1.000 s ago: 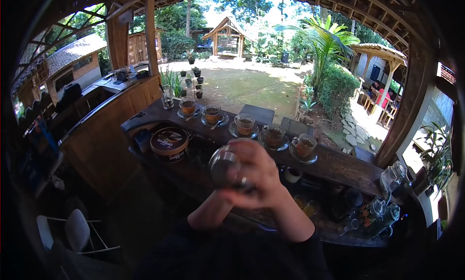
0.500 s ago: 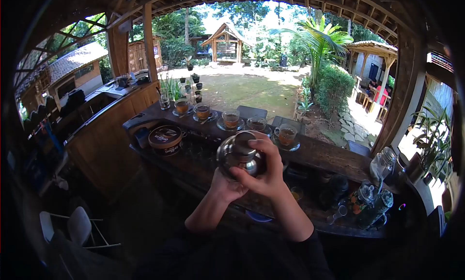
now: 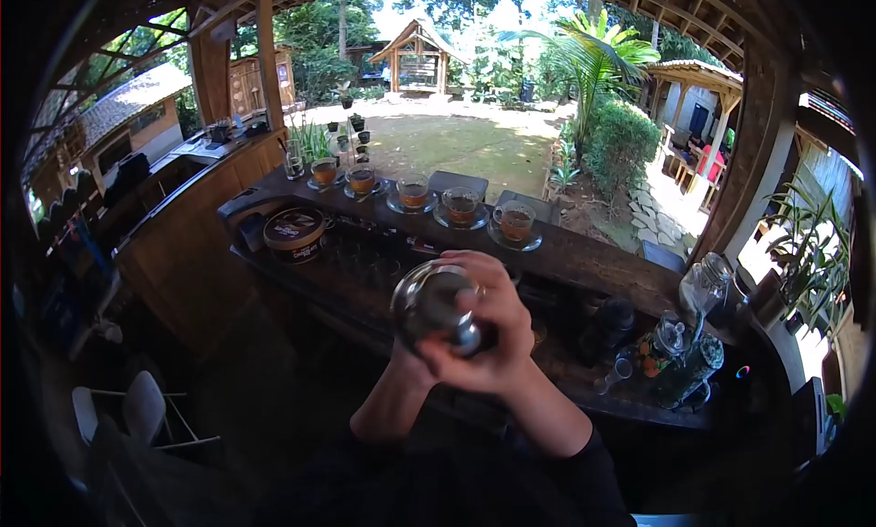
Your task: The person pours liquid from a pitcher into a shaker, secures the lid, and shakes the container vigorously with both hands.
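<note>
At the centre of the frame I hold up a rounded metal shaker (image 3: 429,299). My right hand (image 3: 490,324) grips its right side, slightly blurred; my left hand (image 3: 413,367), at its lower left, is mostly hidden, so I cannot tell how it closes. This looks like the shaking step, where the next move calls for a firm hold. Above, left of centre to centre, five glass cups (image 3: 413,197) of amber drink stand on saucers (image 3: 522,245) along a dark wooden counter (image 3: 602,264).

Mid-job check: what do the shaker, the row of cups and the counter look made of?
Shaker: shiny metal, probably steel, given mirror-like highlights. Cups: smooth, clear, likely glass; their sides are see-through. Counter: seemingly dark wood, with brownish streaks.
</note>
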`<act>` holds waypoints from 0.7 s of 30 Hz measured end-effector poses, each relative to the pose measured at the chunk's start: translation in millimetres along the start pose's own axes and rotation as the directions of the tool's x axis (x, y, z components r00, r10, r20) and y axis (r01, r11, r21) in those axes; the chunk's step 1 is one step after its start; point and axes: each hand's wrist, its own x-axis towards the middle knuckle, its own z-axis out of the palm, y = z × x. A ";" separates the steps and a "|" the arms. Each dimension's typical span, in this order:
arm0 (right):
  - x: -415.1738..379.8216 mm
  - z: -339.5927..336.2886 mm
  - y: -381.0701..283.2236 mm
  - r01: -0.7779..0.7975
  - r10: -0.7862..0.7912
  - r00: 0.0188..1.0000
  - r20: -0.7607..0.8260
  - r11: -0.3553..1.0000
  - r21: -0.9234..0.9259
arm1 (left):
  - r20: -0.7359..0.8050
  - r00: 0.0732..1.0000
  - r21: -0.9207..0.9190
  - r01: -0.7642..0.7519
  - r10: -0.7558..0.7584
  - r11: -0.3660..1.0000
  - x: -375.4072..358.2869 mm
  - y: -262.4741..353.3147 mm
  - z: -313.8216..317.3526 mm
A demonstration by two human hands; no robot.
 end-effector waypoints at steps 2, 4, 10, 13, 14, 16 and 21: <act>16.8 4.9 -32.4 0.295 -0.318 0.925 0.205 0.946 0.138 | 0.150 0.974 -0.200 0.200 -0.171 0.959 1.9 16.5 0.5; 2.3 2.1 -76.4 0.330 -0.342 0.824 0.452 0.938 0.108 | 0.406 0.890 -0.292 0.342 -0.208 0.893 4.2 19.5 6.5; -27.6 -20.0 -2.1 0.130 -0.088 0.971 0.222 0.974 -0.185 | 0.276 0.864 -0.381 0.501 -0.421 0.777 22.7 -7.1 -18.8; -19.7 -27.0 7.5 -0.035 0.039 0.999 0.022 0.988 -0.150 | 0.248 0.873 -0.376 0.486 -0.420 0.789 26.5 -1.8 -10.0; -9.1 -26.9 -1.1 0.070 -0.061 0.994 0.092 0.993 -0.092 | 0.236 0.878 -0.378 0.477 -0.416 0.793 27.4 0.0 -7.4; 3.8 -9.0 -28.5 0.338 -0.311 0.919 0.240 0.938 -0.078 | 0.200 0.893 -0.392 0.451 -0.404 0.802 27.9 2.6 -5.0; 2.9 13.2 14.4 0.391 -0.321 0.881 0.348 0.908 -0.150 | 0.359 0.876 -0.429 0.462 -0.323 0.776 50.0 -3.2 -17.6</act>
